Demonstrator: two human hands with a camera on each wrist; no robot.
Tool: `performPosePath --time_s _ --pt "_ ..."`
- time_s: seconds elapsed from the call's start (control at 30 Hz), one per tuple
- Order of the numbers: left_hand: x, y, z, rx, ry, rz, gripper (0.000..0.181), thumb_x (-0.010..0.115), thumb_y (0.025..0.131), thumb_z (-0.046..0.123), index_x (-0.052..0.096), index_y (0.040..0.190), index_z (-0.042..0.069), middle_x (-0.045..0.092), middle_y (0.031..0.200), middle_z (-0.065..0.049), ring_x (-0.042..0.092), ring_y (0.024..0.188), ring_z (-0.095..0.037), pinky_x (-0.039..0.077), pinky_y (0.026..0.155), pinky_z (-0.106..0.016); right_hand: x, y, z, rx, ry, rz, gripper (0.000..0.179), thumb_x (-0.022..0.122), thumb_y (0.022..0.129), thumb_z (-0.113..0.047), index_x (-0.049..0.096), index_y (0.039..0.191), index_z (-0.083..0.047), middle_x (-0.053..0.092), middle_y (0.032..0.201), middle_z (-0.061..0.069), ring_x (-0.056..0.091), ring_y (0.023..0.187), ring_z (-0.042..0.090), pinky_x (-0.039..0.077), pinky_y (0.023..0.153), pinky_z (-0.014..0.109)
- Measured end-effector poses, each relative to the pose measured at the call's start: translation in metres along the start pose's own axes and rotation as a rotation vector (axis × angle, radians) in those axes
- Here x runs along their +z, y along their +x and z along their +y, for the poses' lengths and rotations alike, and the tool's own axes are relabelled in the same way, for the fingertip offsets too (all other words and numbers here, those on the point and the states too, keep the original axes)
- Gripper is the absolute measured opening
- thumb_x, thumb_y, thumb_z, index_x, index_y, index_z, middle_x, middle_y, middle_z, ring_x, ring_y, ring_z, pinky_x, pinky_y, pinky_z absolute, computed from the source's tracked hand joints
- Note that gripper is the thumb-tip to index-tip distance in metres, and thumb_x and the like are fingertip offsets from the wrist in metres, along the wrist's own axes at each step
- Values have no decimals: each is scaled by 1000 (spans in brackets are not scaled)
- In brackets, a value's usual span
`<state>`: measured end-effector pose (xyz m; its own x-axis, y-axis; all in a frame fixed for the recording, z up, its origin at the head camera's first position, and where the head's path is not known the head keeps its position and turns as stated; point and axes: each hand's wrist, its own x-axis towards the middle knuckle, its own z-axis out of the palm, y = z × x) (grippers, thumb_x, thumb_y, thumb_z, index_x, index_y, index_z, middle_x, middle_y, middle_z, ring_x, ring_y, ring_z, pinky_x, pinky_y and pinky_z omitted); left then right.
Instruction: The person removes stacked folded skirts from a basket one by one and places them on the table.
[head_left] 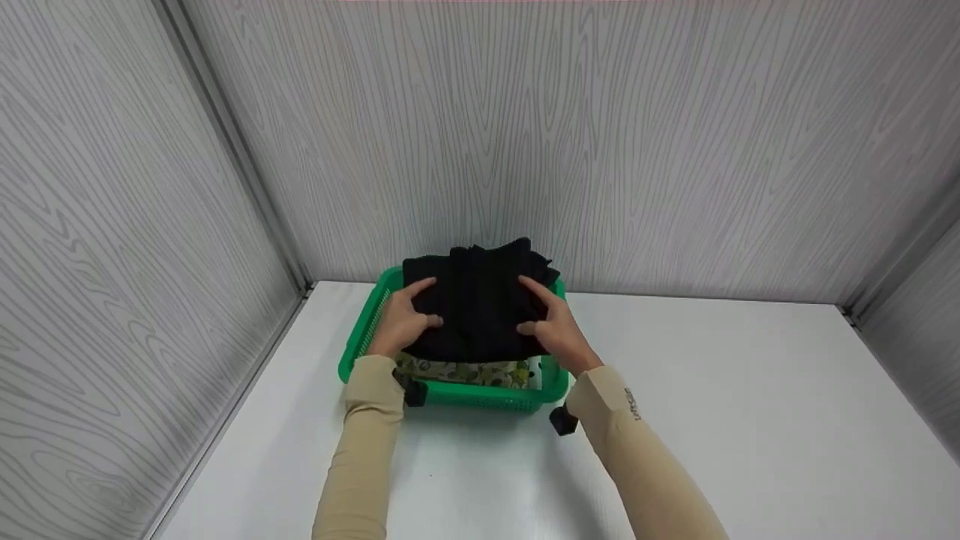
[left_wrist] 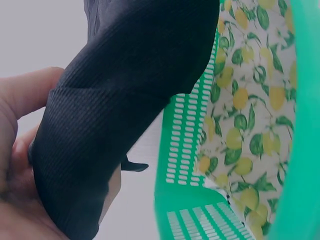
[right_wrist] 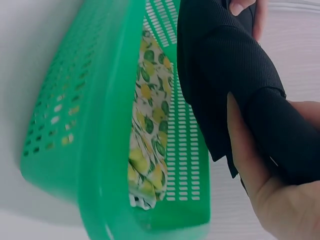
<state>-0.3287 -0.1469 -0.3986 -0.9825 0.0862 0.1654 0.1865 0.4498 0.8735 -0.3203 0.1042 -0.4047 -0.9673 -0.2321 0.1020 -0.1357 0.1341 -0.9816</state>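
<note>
Both hands grip a folded black cloth [head_left: 480, 307] by its two sides, above a green plastic basket [head_left: 480, 396]. My left hand [head_left: 401, 322] has its thumb and fingers round the left side; the left wrist view shows the ribbed black fabric [left_wrist: 115, 100] between them. At the right side, my right hand [head_left: 559, 330] holds the cloth between thumb and fingers, seen also in the right wrist view. Beneath the cloth, inside the basket, lies a folded white fabric with a yellow lemon and green leaf print [head_left: 465, 371]. The black cloth hides most of the basket's inside.
The basket stands on a white table [head_left: 720, 420] near its back edge. A pale wood-grain panel [head_left: 570, 135] rises right behind it, and another panel [head_left: 112, 262] borders the table on the left. Small black pieces hang below both sleeve cuffs.
</note>
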Motion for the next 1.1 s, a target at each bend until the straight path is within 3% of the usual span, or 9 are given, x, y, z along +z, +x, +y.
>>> performPosePath --time_s 0.2,0.6,0.9,1.1 --pt "15 0 10 15 -11 15 66 64 73 -3 47 135 13 38 139 -10 40 121 -26 39 91 -39 -19 -7 1 -19 2 3 77 54 76 14 37 141 -23 24 146 6 28 129 23 29 102 41" --pt "47 4 32 53 -34 27 64 67 75 -1 48 134 17 41 138 -7 37 125 -27 38 93 -41 -60 -20 -4 -22 -23 29 77 56 77 11 36 141 -25 18 148 5 23 130 24 25 103 44" --pt "73 3 42 91 -77 -11 64 66 77 1 46 136 17 40 139 -5 35 127 -26 38 95 -40 -91 -33 0 -37 -49 37 77 58 76 11 35 142 -24 17 149 5 16 133 20 22 105 42" --pt "92 2 50 104 -105 -69 65 65 78 0 44 137 18 39 140 -5 37 125 -26 37 96 -40 -112 -45 2 -11 -72 47 77 58 78 10 33 143 -24 14 150 5 14 134 22 20 105 44"
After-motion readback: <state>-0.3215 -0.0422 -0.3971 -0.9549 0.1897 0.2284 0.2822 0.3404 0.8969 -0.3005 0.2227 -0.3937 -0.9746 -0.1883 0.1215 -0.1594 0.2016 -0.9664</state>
